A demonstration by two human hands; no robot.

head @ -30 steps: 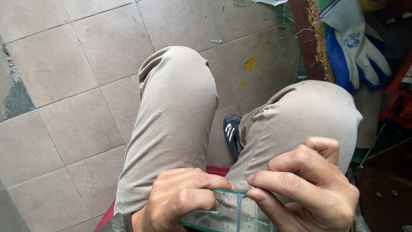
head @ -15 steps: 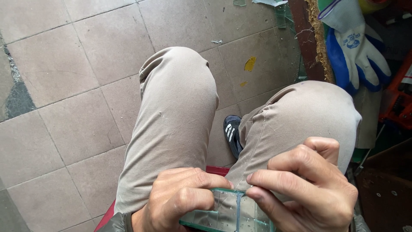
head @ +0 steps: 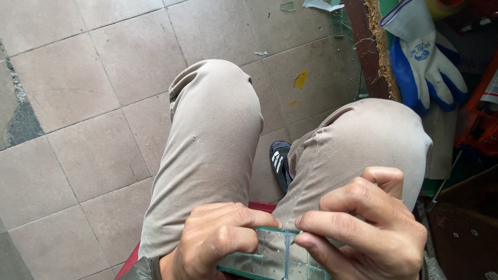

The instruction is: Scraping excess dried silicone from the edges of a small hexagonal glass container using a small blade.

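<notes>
A floor of large beige tiles (head: 78, 103) is seen from above, filling most of the view, with a yellow speck (head: 301, 79) lying on it near the top. Over it, two knees in beige trousers (head: 218, 145) are spread apart, and a dark shoe with white stripes (head: 280, 163) is seen on the tiles between them. At the upper right, a white and blue work glove (head: 428, 57) is draped beside a rough-edged wooden board (head: 376, 46), with an orange object (head: 480, 122) just beyond it. A red edge of a seat (head: 129, 262) is glimpsed under the left thigh. At the bottom, a small pane of clear glass (head: 277, 256) with greenish edges is held low over the lap, between the thighs. It is gripped at its left end by the left hand (head: 218, 243), whose fingers are curled closed over the top edge, and at its right end by the right hand (head: 363, 228), whose fingers are likewise closed down on the edge, the two forefingers nearly meeting.
</notes>
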